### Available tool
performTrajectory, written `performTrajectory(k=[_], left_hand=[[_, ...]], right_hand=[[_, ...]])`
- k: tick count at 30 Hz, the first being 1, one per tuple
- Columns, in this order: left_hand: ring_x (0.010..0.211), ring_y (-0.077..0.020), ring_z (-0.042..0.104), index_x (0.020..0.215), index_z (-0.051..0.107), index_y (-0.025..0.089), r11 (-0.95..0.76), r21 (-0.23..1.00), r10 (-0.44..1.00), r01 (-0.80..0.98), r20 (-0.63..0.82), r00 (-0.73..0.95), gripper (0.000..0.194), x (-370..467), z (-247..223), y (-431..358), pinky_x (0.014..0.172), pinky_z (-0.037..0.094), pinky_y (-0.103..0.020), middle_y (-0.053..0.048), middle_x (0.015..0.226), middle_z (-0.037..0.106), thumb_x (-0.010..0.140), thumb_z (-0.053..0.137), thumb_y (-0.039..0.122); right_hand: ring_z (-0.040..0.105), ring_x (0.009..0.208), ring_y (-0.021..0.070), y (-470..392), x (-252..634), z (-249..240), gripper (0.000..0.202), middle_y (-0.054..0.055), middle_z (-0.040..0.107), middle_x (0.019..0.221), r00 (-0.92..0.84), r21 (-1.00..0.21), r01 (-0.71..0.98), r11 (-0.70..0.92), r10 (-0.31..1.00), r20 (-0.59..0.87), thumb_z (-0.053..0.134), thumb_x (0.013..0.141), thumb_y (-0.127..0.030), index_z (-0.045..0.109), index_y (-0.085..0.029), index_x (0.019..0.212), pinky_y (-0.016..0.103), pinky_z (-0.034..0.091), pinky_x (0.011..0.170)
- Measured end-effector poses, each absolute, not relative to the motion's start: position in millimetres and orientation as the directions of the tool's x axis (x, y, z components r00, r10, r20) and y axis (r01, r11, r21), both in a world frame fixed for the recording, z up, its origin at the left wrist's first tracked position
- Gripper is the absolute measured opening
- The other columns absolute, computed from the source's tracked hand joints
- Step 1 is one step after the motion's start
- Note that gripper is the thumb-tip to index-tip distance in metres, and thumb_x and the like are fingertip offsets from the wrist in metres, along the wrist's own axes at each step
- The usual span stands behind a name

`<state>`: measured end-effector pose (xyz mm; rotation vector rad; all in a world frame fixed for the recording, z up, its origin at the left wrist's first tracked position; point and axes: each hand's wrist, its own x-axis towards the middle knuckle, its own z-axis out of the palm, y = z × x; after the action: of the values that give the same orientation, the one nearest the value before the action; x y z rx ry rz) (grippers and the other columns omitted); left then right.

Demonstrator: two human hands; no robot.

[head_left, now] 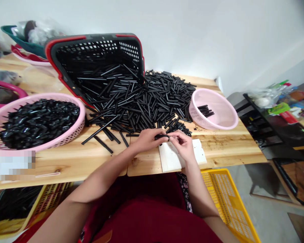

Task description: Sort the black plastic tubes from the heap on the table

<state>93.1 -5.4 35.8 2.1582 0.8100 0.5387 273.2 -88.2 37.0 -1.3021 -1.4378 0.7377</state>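
Note:
My left hand [150, 139] grips a short black tube [162, 136] over the near edge of the table. The fingers of my right hand [182, 143] are pinched at the tube's right end; whether a smaller piece sits between them is too fine to tell. Below my hands lies a white board [169, 158]. Just beyond them is a small heap of short black pieces [179, 128]. Behind that spreads a large pile of black tubes [152, 101], spilling from a tipped grey and red basket [96, 37].
A pink bowl [224, 111] with several black tubes stands at right. On the left, a pink basket [68, 138] holds glossy black pieces. Yellow crates [230, 202] stand below the wooden table [230, 148]. Further right is a cluttered side table [278, 125].

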Motion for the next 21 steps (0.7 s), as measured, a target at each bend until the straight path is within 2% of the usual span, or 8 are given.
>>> performTrajectory(k=[6,11,12,14,17,19,21], left_hand=[[0.069,-0.0055,0.054,0.105,0.061,0.023,-0.572,0.674,0.701,0.467,0.107,0.705,0.048,97.2,28.4,-8.2,0.063,0.027,-0.015,0.001,0.084,0.065,0.09,0.034,0.059],[0.066,-0.0038,0.052,0.107,0.063,0.024,-0.574,0.687,0.684,0.446,0.103,0.722,0.045,96.5,32.6,-10.3,0.064,0.028,-0.014,0.002,0.082,0.065,0.092,0.033,0.055],[0.066,-0.0034,0.051,0.106,0.063,0.024,-0.567,0.694,0.691,0.443,0.109,0.714,0.045,96.3,33.3,-10.2,0.064,0.029,-0.014,0.002,0.081,0.065,0.091,0.034,0.055],[0.062,-0.0027,0.048,0.104,0.065,0.023,-0.538,0.712,0.723,0.451,0.116,0.681,0.046,95.7,33.8,-9.2,0.064,0.029,-0.013,0.002,0.077,0.064,0.09,0.036,0.056],[0.057,-0.0019,0.042,0.1,0.066,0.022,-0.474,0.748,0.777,0.464,0.107,0.621,0.048,95.5,32.3,-6.6,0.062,0.028,-0.013,0.002,0.074,0.063,0.089,0.036,0.057],[0.058,-0.0018,0.043,0.099,0.065,0.02,-0.45,0.777,0.78,0.441,0.101,0.618,0.048,96.4,30.5,-5.7,0.061,0.028,-0.013,0.002,0.075,0.063,0.089,0.037,0.057],[0.063,-0.0024,0.046,0.098,0.065,0.018,-0.443,0.808,0.756,0.388,0.104,0.647,0.048,98.7,28.1,-6.7,0.063,0.03,-0.012,0.001,0.079,0.063,0.089,0.037,0.056]], right_hand=[[0.041,0.068,0.0081,-88.2,270.4,39.4,0.028,0.002,0.051,0.078,0.149,-0.963,0.225,0.15,0.971,0.186,0.069,0.081,-0.034,0.065,-0.018,0.103,0.018,0.034,0.063],[0.04,0.067,0.0066,-86.7,267.5,40.6,0.029,0.001,0.048,0.076,0.122,-0.974,0.183,0.137,0.979,0.161,0.07,0.078,-0.028,0.063,-0.017,0.104,0.018,0.034,0.062],[0.041,0.067,0.0066,-85.8,267.2,40.3,0.032,0.001,0.049,0.077,0.125,-0.983,0.124,0.132,0.981,0.147,0.07,0.076,-0.026,0.062,-0.016,0.105,0.017,0.035,0.063],[0.045,0.07,0.0068,-82.9,268.2,38.2,0.04,0.001,0.051,0.081,0.174,-0.989,-0.1,0.112,0.98,0.094,0.07,0.07,-0.022,0.059,-0.017,0.108,0.017,0.038,0.064],[0.051,0.073,0.0068,-77.7,273.4,31.9,0.047,0.002,0.056,0.09,0.26,-0.878,-0.479,0.023,0.958,-0.117,0.062,0.061,-0.013,0.053,-0.018,0.107,0.017,0.044,0.066],[0.054,0.075,0.0064,-75.0,276.3,27.5,0.047,0.003,0.059,0.094,0.274,-0.799,-0.6,-0.037,0.929,-0.25,0.056,0.058,-0.007,0.05,-0.018,0.104,0.017,0.048,0.069],[0.059,0.084,0.0073,-73.8,275.7,25.1,0.047,0.004,0.061,0.1,0.301,-0.755,-0.655,-0.019,0.91,-0.284,0.054,0.059,-0.005,0.048,-0.018,0.104,0.02,0.051,0.08]])
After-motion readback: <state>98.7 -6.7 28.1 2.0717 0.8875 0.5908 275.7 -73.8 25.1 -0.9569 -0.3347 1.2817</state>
